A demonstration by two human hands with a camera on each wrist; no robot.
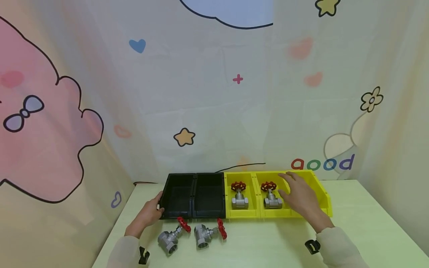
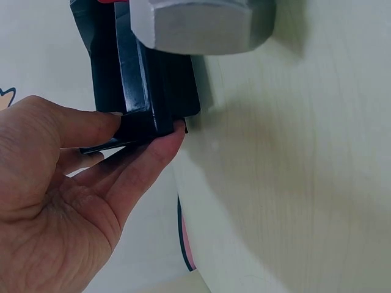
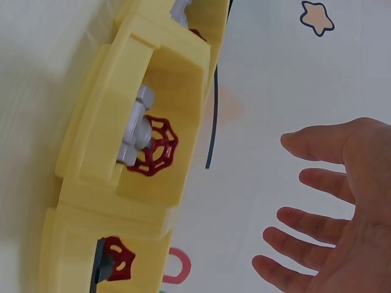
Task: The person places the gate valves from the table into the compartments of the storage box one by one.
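My left hand [image 1: 149,213] pinches the left wall of the outer black bin [image 1: 177,216] between thumb and fingers. In the left wrist view, that thumb [image 2: 91,127] lies on the rim with fingers beneath. Over the yellow bins [image 1: 242,213] at right, my right hand [image 1: 301,195] hovers with its fingers spread, holding nothing. Silver gate valves with red handwheels, one valve [image 1: 240,201] and another valve [image 1: 273,201], sit in the yellow bins. A further red handwheel [image 3: 119,259] shows in the right wrist view. Two valves lie on the table, a left one [image 1: 169,240] and a right one [image 1: 204,236].
A second black bin [image 1: 209,214] stands between the outer black bin and the yellow row. Behind the bins, a printed curtain [image 1: 207,108] hangs at the back of the pale table [image 1: 261,245]. A thin dark cable [image 1: 241,165] runs behind the bins.
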